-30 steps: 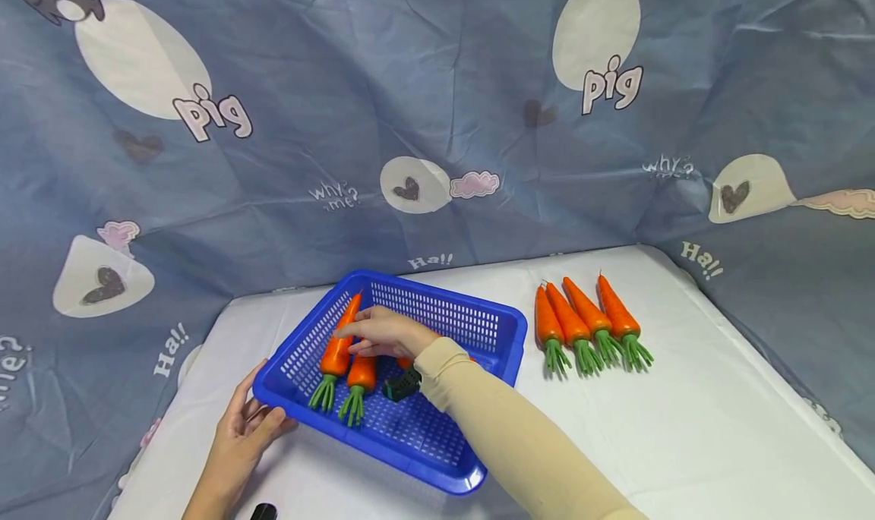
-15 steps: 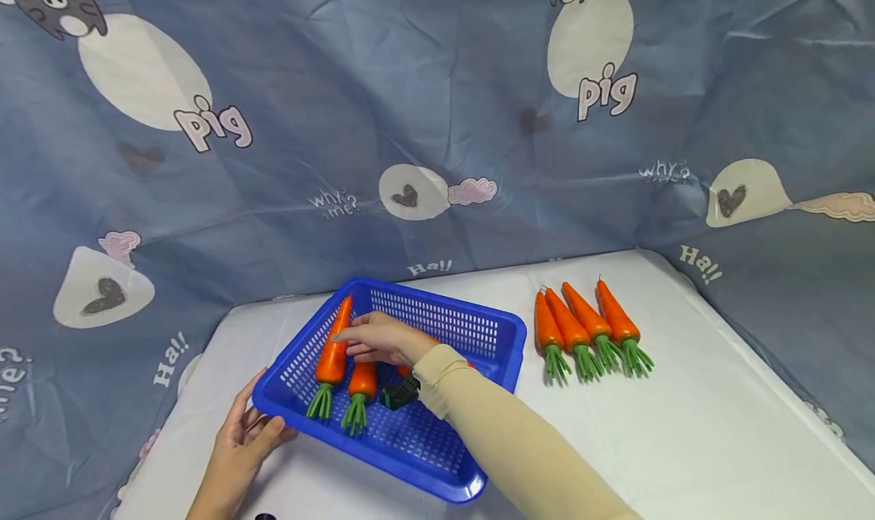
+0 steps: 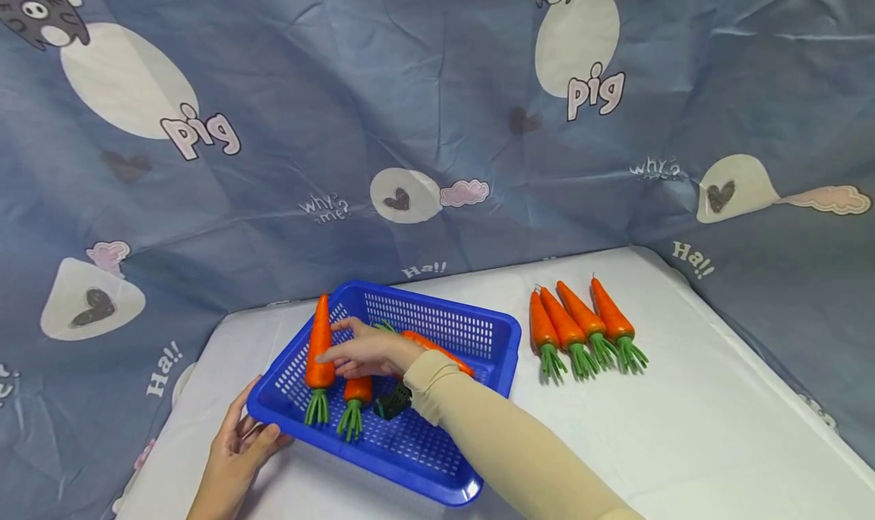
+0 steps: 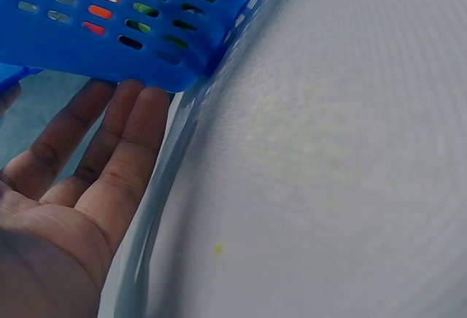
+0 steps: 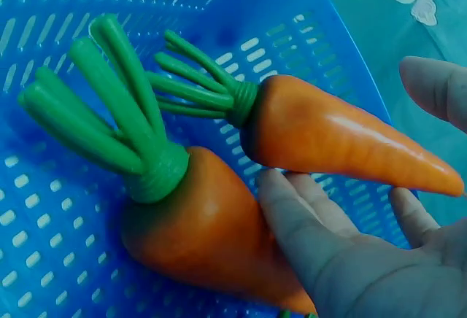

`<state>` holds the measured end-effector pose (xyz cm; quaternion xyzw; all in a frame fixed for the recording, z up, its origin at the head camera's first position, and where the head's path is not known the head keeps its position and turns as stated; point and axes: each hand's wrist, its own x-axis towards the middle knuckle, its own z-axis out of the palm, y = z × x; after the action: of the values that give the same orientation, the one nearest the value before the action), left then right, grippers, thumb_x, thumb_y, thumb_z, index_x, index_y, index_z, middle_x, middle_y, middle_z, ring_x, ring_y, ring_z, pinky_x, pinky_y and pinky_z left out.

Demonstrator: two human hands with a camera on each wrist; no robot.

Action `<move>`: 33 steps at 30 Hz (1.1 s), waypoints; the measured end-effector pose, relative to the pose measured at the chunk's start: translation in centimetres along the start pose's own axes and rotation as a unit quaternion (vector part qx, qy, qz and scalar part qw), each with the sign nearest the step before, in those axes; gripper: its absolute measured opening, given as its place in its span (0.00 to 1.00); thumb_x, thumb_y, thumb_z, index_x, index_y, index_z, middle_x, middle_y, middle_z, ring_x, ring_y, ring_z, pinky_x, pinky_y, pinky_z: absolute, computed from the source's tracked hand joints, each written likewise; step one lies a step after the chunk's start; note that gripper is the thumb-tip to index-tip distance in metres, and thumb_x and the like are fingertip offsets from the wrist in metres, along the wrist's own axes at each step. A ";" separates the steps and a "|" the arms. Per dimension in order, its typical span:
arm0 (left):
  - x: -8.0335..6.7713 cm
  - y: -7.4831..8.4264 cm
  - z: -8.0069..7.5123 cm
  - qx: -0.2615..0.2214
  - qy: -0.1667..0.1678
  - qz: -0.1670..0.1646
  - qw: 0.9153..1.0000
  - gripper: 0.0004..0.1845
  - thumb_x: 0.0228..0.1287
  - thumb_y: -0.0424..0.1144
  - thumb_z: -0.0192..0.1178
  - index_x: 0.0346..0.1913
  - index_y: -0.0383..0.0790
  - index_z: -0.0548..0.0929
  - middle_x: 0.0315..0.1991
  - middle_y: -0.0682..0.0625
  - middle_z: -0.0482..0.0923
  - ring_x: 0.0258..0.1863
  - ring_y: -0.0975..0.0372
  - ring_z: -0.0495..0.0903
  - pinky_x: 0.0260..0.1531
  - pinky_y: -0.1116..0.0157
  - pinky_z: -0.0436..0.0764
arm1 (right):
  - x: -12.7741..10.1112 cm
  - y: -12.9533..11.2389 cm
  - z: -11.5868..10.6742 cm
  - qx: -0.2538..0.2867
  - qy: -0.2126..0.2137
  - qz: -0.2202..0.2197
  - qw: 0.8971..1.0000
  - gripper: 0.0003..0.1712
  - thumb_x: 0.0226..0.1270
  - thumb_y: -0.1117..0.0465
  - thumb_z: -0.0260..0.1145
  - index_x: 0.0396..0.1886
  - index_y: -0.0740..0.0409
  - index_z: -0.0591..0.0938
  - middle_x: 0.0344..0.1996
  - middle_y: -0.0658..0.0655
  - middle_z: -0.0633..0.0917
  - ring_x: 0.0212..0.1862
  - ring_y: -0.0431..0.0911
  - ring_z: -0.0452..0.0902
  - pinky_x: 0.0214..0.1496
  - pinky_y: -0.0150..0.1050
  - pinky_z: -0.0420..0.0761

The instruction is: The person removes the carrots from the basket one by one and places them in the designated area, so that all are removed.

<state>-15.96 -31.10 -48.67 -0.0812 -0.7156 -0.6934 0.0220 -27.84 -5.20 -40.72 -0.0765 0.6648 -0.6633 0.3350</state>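
Observation:
A blue plastic basket [image 3: 403,471] with slotted walls stands tilted on the white table. My left hand [image 3: 232,455] is at its near left corner, nearly straight fingertips touching the lower edge, as the left wrist view shows. Inside, the leftmost glossy carrot [image 3: 319,360] leans along the left wall, tip up at the rim. My right hand [image 3: 365,353] is beside it, fingers [image 5: 281,201] against its side and one digit held off it. A second carrot [image 3: 358,389] lies partly hidden beneath that hand, and another carrot [image 3: 447,353] sits behind the forearm.
A row of several carrots [image 3: 574,326] lies on the white tabletop [image 3: 697,398] to the right of the basket, green tops toward me. A blue patterned cloth [image 3: 410,125] rises behind and around the table. A black device [image 3: 392,404] is under the right wrist.
The leftmost carrot has shifted left against the basket wall, its tip now at the rim, and my right hand has moved left with it. My left hand stays at the corner.

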 end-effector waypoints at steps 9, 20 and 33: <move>-0.1 0.1 0.0 0.009 0.008 -0.008 1.000 0.39 0.80 0.24 0.56 0.86 0.50 0.56 0.59 0.65 0.86 0.51 0.67 0.90 0.44 0.63 0.94 | -0.3 -0.1 0.9 -0.011 -0.009 0.002 1.000 0.37 0.72 0.62 0.76 0.73 0.45 0.66 0.36 0.55 0.80 0.27 0.43 0.73 0.33 0.27 0.82; -0.2 0.1 -0.2 0.006 0.003 0.001 1.000 0.39 0.81 0.24 0.55 0.86 0.49 0.55 0.61 0.64 0.85 0.52 0.67 0.90 0.45 0.63 0.94 | -0.1 0.2 2.5 -0.173 0.051 -0.036 0.983 0.24 0.67 0.60 0.79 0.56 0.57 0.78 0.40 0.53 0.79 0.34 0.45 0.78 0.40 0.32 0.82; -0.1 0.5 0.2 0.028 0.007 -0.019 0.999 0.39 0.82 0.27 0.56 0.87 0.51 0.54 0.60 0.67 0.84 0.53 0.68 0.89 0.46 0.63 0.94 | -0.1 0.1 4.3 -0.220 0.072 -0.050 0.972 0.26 0.66 0.61 0.81 0.57 0.55 0.76 0.40 0.55 0.83 0.35 0.48 0.86 0.42 0.37 0.90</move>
<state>-15.76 -30.92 -48.17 -0.0625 -0.7361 -0.6737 0.0164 -25.33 -8.71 -40.30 -0.1337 0.8120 -0.5203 0.2281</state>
